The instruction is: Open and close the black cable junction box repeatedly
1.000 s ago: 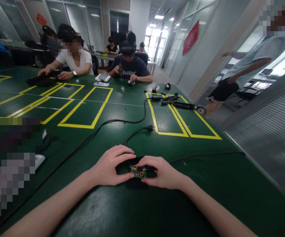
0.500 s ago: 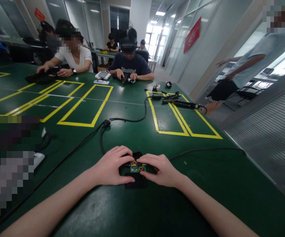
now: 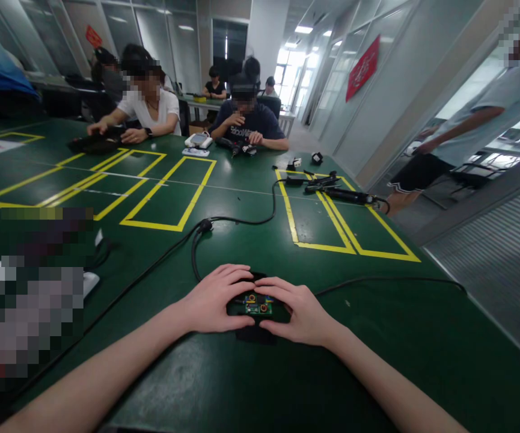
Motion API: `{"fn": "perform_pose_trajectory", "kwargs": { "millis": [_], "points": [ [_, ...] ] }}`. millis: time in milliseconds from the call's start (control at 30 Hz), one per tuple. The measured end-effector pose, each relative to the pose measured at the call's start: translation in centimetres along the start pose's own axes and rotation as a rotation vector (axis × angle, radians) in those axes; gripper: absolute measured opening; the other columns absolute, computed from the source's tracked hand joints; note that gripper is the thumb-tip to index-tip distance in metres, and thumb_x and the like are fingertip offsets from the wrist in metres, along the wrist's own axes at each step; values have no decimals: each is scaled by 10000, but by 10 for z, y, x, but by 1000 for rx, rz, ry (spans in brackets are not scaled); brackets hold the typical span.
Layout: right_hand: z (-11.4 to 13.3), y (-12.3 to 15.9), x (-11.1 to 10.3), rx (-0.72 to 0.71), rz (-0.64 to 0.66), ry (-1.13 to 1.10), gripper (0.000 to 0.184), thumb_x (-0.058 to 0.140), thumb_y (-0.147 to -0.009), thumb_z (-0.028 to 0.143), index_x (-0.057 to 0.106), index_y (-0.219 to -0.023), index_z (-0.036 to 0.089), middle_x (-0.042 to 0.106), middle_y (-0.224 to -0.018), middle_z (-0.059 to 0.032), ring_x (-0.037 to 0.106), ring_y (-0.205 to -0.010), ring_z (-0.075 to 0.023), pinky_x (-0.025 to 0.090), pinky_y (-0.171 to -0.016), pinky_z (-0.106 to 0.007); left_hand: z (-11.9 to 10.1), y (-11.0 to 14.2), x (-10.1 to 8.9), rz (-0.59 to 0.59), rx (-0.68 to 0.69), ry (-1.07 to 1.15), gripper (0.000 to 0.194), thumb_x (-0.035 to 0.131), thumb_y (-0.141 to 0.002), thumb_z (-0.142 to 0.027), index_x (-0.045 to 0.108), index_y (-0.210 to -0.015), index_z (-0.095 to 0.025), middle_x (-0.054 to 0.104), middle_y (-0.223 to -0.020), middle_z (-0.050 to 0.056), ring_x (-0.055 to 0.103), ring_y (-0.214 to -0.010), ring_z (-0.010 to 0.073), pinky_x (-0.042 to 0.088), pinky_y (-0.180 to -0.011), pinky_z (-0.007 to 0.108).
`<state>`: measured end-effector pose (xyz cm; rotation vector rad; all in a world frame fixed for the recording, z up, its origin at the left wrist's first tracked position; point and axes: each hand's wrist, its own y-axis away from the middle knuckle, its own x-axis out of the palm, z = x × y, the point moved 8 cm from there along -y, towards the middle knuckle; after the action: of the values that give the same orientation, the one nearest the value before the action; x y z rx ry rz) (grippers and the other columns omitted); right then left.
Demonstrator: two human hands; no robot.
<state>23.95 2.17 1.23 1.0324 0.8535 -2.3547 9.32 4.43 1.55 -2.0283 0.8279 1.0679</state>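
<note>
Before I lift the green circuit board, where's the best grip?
Probably pinch the green circuit board by its long edges, left hand and right hand coming from either end: copper-wound coils stand on its upper face, best left unpressed.

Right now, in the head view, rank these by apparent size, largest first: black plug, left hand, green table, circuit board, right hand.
1. Green table
2. Left hand and right hand: too alike to rank
3. Circuit board
4. Black plug, which lies farther from the camera
</note>
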Motion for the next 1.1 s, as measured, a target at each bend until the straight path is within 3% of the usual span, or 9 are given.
{"fn": "perform_pose_trajectory", "kwargs": {
  "millis": [167,367,467,700,933,1100],
  "points": [
    [-6,-1,-2,107,-46,58,310,719,-873,252,700,-1182,235,745,-1178,-74,756,-1023,-210,624,-877,-309,4,-1,-1,-41,7,22,441,759,-897,-415,697,-1275,-196,694,-1354,113,590,-1339,301,431,-1178,499],
    [-6,1,-6,114,-103,133,302,677,-876,233,690,-1178,221,748,-1151,-85,766,-952,-207,635,-809,-298,12,-1,-11,-137,-6,57,202,643,-968,-280,743,-1126,-203,720,-1285,96,640,-1242,258,520,-1076,444],
    [-8,2,-7,122,-119,171,315,670,-878,229,683,-1193,214,753,-1140,-89,768,-927,-210,638,-792,-300,14,0,-15,-158,-8,75,191,636,-942,-225,738,-1102,-199,710,-1267,97,662,-1161,239,557,-1003,401],
    [-11,0,-11,125,-151,176,332,645,-915,237,678,-1245,221,762,-1134,-97,765,-944,-234,641,-787,-331,17,0,-11,-89,-41,22,173,564,-985,-213,711,-1072,-189,701,-996,61,674,-918,197,553,-812,312],
    [-26,2,-25,167,-123,82,292,559,-1007,284,663,-1275,229,729,-1213,-108,704,-721,-167,569,-576,-277,20,-2,-8,-22,-67,-50,167,484,-1039,-203,643,-1085,-182,676,-1015,66,643,-925,207,525,-819,320],
    [-35,6,-39,167,-115,101,227,604,-968,305,684,-1157,208,721,-1068,-93,619,-629,-143,529,-557,-274,23,0,-8,-22,-95,-52,206,419,-1071,-239,618,-1096,-195,660,-1015,62,639,-909,200,527,-829,319]
  ]
}}
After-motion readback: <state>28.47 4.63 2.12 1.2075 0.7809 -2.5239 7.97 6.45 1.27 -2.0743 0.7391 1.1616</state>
